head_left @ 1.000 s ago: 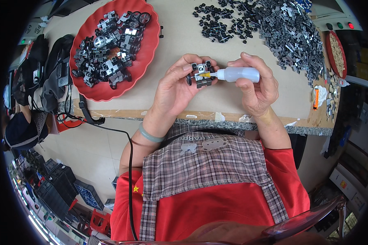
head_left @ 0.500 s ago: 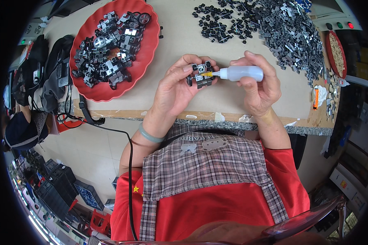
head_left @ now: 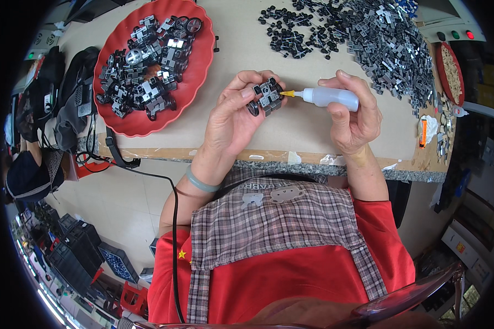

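Between the thumb and fingers of my left hand (head_left: 237, 112) is a small toy car chassis (head_left: 268, 97), grey and black with dark wheels. My right hand (head_left: 357, 112) grips a translucent squeeze bottle (head_left: 335, 98) lying sideways, pinched between thumb and fingers. Its yellow nozzle tip (head_left: 288, 93) points left and reaches the right side of the chassis; whether it touches is too fine to tell. A red scalloped tray (head_left: 195, 104) heaped with similar wheeled chassis stands to the left of my hands.
Black wheel-and-axle pieces (head_left: 291, 41) lie scattered at the far middle of the table. A large heap of grey parts (head_left: 389, 49) spreads at the far right. Beyond it sits a red dish (head_left: 460, 96) of small pale pieces. An orange-labelled tube (head_left: 424, 133) lies near the right edge.
The bottle has drawn back slightly to the right, its tip moving from the middle of the chassis to its right side. The chassis has turned and tilted in my left hand.
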{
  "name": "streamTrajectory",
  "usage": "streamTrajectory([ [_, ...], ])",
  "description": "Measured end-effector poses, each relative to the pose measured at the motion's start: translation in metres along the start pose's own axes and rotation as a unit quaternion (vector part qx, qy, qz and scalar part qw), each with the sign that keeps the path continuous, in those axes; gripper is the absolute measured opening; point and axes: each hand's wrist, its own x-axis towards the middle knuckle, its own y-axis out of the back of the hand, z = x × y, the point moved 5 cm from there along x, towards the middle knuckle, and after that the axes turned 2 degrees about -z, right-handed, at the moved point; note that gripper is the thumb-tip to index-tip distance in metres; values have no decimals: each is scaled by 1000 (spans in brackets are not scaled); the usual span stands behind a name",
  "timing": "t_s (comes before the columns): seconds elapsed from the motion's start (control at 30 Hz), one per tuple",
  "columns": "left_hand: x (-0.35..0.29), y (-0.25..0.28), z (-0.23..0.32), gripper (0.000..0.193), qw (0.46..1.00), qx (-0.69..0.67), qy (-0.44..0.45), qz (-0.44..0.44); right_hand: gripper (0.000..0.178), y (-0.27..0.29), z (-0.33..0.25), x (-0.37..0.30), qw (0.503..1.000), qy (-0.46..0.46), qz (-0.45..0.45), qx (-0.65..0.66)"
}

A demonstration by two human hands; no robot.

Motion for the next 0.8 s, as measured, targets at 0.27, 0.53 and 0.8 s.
streamTrajectory([
  [0.27,-1,-1,0,21,1000,0,4,2,42,0,-3,2,1000,8,-7,-16],
  [0.53,-1,2,0,25,1000,15,11,-3,41,-2,-4,4,999,5,-20,-25],
  [0.8,0,1,-1,24,1000,5,19,-5,37,7,11,1,987,-98,35,122],
])
